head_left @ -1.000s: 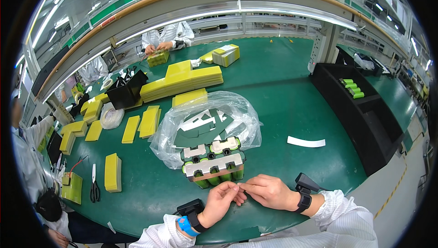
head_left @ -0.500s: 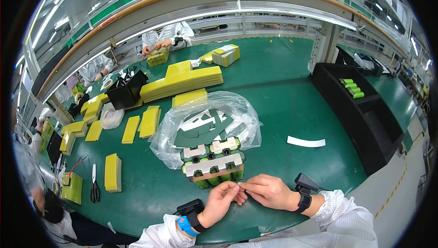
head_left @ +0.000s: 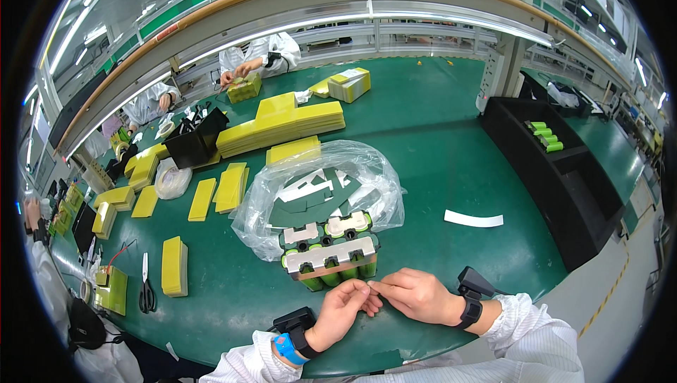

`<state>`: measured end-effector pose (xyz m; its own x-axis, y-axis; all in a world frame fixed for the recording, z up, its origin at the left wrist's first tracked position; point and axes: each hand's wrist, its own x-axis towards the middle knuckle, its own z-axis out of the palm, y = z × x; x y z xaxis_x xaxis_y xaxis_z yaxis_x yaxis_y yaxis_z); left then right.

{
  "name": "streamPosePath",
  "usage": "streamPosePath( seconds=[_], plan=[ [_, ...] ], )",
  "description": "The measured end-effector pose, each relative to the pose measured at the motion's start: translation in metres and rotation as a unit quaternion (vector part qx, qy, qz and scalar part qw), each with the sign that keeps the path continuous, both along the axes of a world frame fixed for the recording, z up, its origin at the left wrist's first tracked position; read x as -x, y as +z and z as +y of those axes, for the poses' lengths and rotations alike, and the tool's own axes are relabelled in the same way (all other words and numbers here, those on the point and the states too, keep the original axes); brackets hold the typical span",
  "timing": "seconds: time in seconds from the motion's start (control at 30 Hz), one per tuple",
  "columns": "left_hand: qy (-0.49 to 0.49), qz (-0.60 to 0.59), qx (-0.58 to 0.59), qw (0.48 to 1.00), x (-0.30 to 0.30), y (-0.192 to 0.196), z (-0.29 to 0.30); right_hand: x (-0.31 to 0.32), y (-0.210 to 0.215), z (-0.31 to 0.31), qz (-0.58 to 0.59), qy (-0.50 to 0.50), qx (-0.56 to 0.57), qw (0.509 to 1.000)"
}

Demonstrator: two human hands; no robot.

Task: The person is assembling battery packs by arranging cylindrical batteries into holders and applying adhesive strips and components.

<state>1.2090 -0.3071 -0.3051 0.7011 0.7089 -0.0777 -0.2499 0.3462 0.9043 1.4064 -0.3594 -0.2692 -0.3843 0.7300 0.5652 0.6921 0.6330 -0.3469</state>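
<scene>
My left hand (head_left: 347, 307) and my right hand (head_left: 417, 295) meet fingertip to fingertip near the front of the table. Both are closed in a pinch; whatever lies between the fingertips is too small to make out. Just beyond them stands a battery pack (head_left: 330, 250) of green cells in black holders, with pale metal strips across its top. Behind the pack, and partly hidden by it, an open clear plastic bag (head_left: 386, 184) holds dark green and white cut sheets (head_left: 310, 203).
Stacks of yellow sheets (head_left: 282, 123) and a black bin (head_left: 195, 136) occupy the left side. Scissors (head_left: 146, 288) lie beside a yellow-wrapped pack (head_left: 111, 291). To the right are a white strip (head_left: 474, 219) and a black tray (head_left: 557, 192) with green cells. Co-workers sit across and to the left.
My hands and the pack look unmoved. At the left edge a co-worker has shifted back from the table, and the hand of the co-worker across has moved slightly.
</scene>
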Motion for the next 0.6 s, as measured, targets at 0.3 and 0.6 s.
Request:
streamPosePath(
  seconds=[0.3,0.6],
  plan=[
    [0.004,0.018,0.005,1.000,-0.0010,-0.0009,0.0005,-0.0012,0.0007,-0.0018,-0.051,-0.010,-0.024,0.998],
    [0.009,0.036,0.018,0.999,0.0008,-0.0008,0.0008,0.0002,0.0046,-0.0028,-0.092,-0.005,-0.023,0.995]
  ],
)
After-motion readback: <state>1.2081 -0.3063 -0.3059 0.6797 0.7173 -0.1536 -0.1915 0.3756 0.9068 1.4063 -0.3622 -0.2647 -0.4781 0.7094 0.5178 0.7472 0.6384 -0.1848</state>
